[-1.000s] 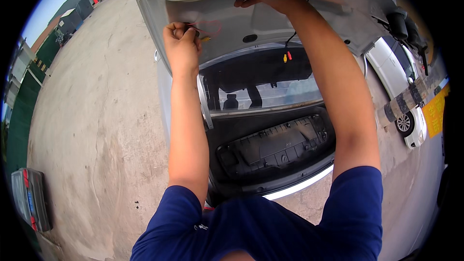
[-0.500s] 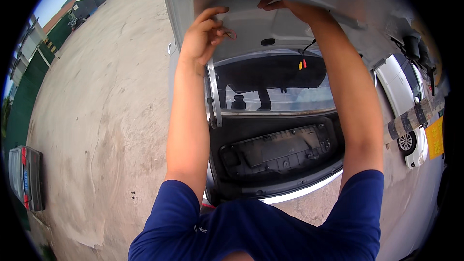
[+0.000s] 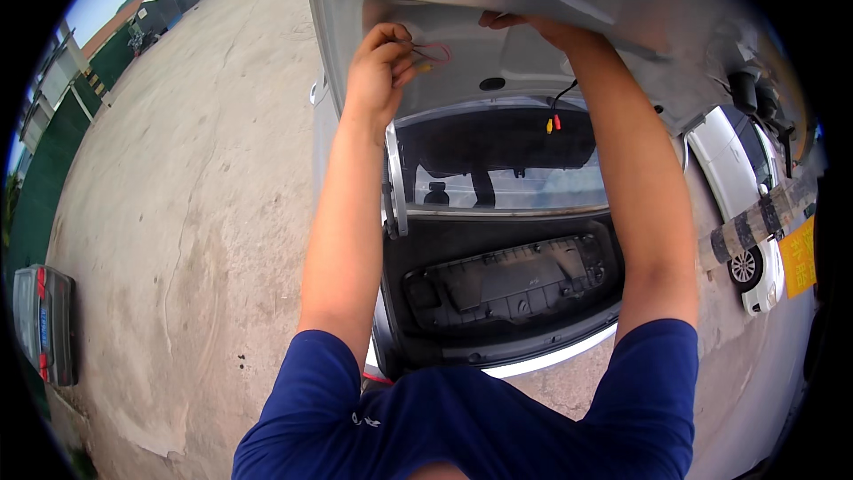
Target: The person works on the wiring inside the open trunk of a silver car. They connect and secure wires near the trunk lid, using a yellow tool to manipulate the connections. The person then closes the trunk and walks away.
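Head view. The wire [image 3: 450, 52], thin and red, is at the left hand [image 3: 380, 69], below the raised lid [image 3: 533, 67]. The left hand is closed, with bent fingers gripping the wire near its visible left end. From these fingers the wire runs sideways as a narrow loop, its long axis pointing toward the person's right. A yellow plug [image 3: 426, 68] shows at the lower side of the fingertips; whether it joins the wire cannot be told.

The right hand [image 3: 526, 25] is higher and farther right, partly hidden by the lid edge. Its visible fingers point left and are slightly bent; whether they grip anything cannot be told. The loop lies below and to the left of the right fingertips, apart from them. The left hand is therefore the nearer one, in contact with the wire.

A black cable [image 3: 563, 89] hangs just beside the right forearm [image 3: 641, 169] in the picture, ending in a yellow-and-red plug pair [image 3: 554, 124]. An oval hole [image 3: 492, 84] in the lid lies between the loop and this cable.
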`<state>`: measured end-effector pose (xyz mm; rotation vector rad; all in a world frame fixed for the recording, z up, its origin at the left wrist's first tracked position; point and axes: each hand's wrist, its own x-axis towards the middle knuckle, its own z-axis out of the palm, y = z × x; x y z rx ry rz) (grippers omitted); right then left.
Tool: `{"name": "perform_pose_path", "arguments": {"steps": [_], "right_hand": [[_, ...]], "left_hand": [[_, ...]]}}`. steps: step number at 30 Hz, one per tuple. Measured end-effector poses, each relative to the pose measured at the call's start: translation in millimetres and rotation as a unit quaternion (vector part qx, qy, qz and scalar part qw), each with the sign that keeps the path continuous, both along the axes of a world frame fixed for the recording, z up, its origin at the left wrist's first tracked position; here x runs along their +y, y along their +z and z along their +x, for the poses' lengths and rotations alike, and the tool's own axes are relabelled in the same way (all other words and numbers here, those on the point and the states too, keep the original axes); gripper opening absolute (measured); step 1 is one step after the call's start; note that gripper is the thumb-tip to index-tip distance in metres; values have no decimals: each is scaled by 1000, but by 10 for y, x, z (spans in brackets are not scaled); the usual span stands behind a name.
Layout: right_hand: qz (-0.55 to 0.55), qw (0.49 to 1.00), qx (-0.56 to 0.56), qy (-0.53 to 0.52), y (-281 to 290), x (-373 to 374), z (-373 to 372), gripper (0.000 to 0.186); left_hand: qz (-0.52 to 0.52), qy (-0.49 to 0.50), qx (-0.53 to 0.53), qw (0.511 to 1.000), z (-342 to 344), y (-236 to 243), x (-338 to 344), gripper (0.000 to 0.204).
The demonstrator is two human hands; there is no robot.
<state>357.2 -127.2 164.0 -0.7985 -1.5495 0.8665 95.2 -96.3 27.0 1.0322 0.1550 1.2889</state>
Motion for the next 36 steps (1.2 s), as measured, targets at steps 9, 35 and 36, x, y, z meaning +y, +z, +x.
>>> {"name": "perform_pose_path", "arguments": {"steps": [9, 35, 36], "right_hand": [[0, 1000, -5, 0, -14, 1, -42, 23], [306, 866, 5, -396, -695, -324, -497, 24], [281, 862, -5, -422, -778, -451, -604, 27]], "left_hand": [[-51, -35, -245, 968, 118, -144, -142, 13], [-55, -189, -191, 962, -130, -51, 170, 31], [-48, -188, -182, 964, -152, -57, 173, 31]]}}
